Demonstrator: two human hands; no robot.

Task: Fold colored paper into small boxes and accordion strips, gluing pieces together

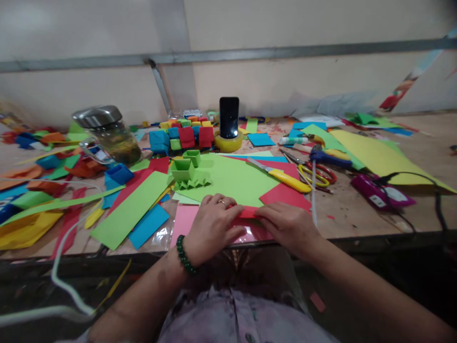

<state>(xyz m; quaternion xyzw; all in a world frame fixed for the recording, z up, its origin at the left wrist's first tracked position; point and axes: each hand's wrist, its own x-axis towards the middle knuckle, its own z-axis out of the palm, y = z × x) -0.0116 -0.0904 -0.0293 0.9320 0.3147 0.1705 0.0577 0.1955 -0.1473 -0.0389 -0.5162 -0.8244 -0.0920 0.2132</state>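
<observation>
Between my two hands, at the table's front edge, lies a small strip of red paper. My left hand, with a ring and a green bead bracelet, has its fingers closed on the strip's left end. At the strip's right end my right hand pinches the paper between thumb and fingers. Underneath is a shiny pink sheet. Just beyond my hands lie green paper, a red piece and a yellow utility knife. Small folded green paper boxes stand beyond my left hand.
A glass jar with a metal lid stands left. A phone leans upright in a yellow tape roll, beside coloured paper blocks. Scissors, blue-handled pliers and a purple corded device lie right. A white cable hangs left.
</observation>
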